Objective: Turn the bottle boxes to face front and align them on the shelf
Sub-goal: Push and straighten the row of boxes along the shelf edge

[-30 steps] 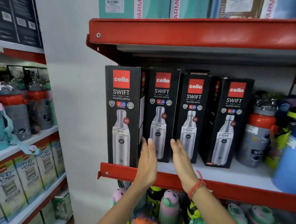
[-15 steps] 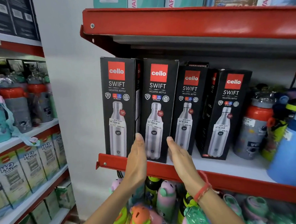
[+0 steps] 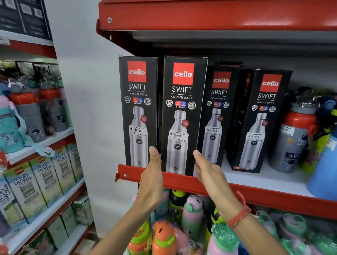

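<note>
Several black "cello SWIFT" bottle boxes stand on the red-edged shelf. The first box is at the left end, face front. The second box stands beside it at the front edge, face front, pressed between my flat palms: my left hand on its left side, my right hand on its right side, both low down. The third box sits further back. The fourth box is angled slightly. A box turned side-on stands between the third and fourth.
Loose bottles crowd the right of the shelf, an orange-capped grey one and a blue one. The upper red shelf hangs close over the box tops. Children's bottles fill the shelf below. A rack of H2O boxes stands left.
The second box has come forward to the shelf's front edge, level with the first box, with both my hands moving along its sides. The camera has moved closer.
</note>
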